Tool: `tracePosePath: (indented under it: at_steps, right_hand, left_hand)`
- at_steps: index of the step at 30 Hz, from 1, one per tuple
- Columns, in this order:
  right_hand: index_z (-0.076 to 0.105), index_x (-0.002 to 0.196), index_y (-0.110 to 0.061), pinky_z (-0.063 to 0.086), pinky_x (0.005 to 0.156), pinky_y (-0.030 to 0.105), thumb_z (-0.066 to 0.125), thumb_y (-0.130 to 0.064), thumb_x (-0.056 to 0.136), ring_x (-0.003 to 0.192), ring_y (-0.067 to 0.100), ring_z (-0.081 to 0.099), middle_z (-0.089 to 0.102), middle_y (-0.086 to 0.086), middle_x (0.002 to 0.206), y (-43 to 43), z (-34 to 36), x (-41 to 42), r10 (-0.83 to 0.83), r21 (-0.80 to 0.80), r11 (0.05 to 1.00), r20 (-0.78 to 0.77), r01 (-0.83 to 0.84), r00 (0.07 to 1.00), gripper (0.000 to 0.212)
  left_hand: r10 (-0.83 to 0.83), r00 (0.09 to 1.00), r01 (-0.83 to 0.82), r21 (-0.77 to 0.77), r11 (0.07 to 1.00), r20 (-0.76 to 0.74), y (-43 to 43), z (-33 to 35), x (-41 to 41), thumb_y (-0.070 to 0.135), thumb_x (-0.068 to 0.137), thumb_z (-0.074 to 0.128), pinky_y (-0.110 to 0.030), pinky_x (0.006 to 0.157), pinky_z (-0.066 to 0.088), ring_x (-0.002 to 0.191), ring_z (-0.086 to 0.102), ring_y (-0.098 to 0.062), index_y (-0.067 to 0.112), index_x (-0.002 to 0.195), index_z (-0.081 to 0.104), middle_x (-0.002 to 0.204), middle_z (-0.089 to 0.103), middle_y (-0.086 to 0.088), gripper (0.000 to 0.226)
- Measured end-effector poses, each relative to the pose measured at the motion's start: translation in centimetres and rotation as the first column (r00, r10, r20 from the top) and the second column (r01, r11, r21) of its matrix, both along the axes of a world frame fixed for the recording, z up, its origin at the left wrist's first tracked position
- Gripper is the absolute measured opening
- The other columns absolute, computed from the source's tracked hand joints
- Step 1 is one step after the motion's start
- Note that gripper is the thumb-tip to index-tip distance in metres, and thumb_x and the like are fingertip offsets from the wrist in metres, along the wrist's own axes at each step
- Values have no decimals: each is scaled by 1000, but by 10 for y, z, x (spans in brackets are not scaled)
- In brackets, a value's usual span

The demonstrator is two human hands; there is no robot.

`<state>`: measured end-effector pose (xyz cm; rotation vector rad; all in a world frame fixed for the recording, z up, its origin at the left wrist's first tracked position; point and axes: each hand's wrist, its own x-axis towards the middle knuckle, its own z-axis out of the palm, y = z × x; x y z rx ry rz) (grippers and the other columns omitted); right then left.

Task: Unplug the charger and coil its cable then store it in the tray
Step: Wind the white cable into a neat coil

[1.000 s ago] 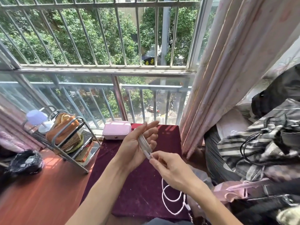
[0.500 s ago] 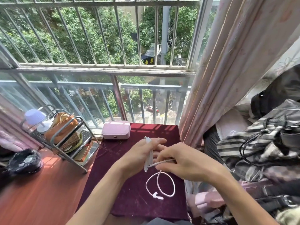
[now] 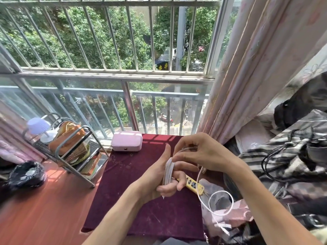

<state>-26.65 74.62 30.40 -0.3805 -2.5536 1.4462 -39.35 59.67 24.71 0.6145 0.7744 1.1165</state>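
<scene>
My left hand (image 3: pixel 160 175) is held upright over the maroon cloth, with several turns of the white charger cable (image 3: pixel 168 172) wound around its fingers. My right hand (image 3: pixel 203 152) is above and to the right of it, pinching the same cable at its fingertips. From there the loose cable drops to the right and forms a hanging loop (image 3: pixel 221 203) past the cloth's right edge. A yellow power strip (image 3: pixel 193 185) lies under my hands. The charger's plug is not visible. A metal tray rack (image 3: pixel 74 152) stands at the left.
A pink case (image 3: pixel 126 140) sits at the far edge of the maroon cloth (image 3: pixel 134 200). The rack holds an orange bag and a small lamp. A black bag (image 3: pixel 26 174) lies at far left. A curtain and piled clothes with a black cord crowd the right.
My right hand has risen and carried the cable up over the left fingers, adding to the winding. The loose loop has swung off the cloth to the right, uncovering the yellow power strip.
</scene>
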Motion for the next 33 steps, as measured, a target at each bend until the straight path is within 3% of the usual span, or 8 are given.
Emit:
tracePosePath:
  at_steps: [3,6,9,15,20,24,27,33]
  right_hand:
    - [81,91,-17,55,74,49,83,-30,90,70,22,65,74,22,81,5,-11,-1,-15,-45,999,-25,14,1000,14]
    - [81,92,-20,47,68,40,80,-39,91,68,25,57,67,32,82,9,-25,-1,-21,-130,991,-56,14,998,19]
    - [83,96,-23,46,66,22,75,-53,90,66,9,57,69,12,69,8,-40,1,-46,-225,974,-92,25,995,32]
    - [85,102,-29,58,83,22,70,-34,100,90,9,75,83,-2,95,-3,-58,-2,-100,-424,906,-209,1,973,16]
    - [77,115,-10,47,58,18,59,-28,104,57,6,53,62,-12,63,-16,-73,-4,-221,-475,872,-164,120,961,28]
    - [70,126,-11,48,57,22,48,-24,112,54,10,55,62,-7,64,-35,-95,-7,-290,-533,812,-13,238,957,29]
    - [70,116,-18,40,49,21,43,-22,115,50,12,46,59,0,65,-50,-107,-9,-260,-486,834,70,261,963,27]
    - [58,84,-22,38,57,28,44,-33,111,54,3,43,52,-14,59,-69,-102,5,-102,-114,985,201,126,974,32]
  left_hand:
    - [-9,999,6,66,998,50,-4,0,2,70,97,27,-24,34,21,27,33,0,-10,131,54,55,61,-3,92]
    - [9,998,-15,82,997,67,-6,3,4,61,101,37,-16,33,28,27,34,1,-6,129,58,50,56,3,76]
    - [22,989,-33,74,997,144,-6,8,7,57,101,43,-14,30,28,25,34,1,-4,122,61,42,50,6,67]
    - [7,933,-51,113,992,361,-4,21,9,50,104,35,-23,32,10,25,14,-8,-6,110,61,38,30,0,62]
    - [109,865,-164,72,984,489,-5,29,5,31,105,35,-22,33,8,25,7,-10,-6,97,61,35,35,-2,46]
    - [316,840,-348,-7,937,441,-2,27,2,32,104,35,-23,36,10,22,31,-6,0,91,67,38,46,1,47]
    - [407,839,-437,1,900,361,0,23,3,26,104,40,-22,38,19,28,40,-5,0,103,65,46,48,0,37]
    - [528,845,-533,56,844,82,4,14,-5,26,102,52,-19,40,35,37,38,-6,-1,125,62,62,50,-1,37]
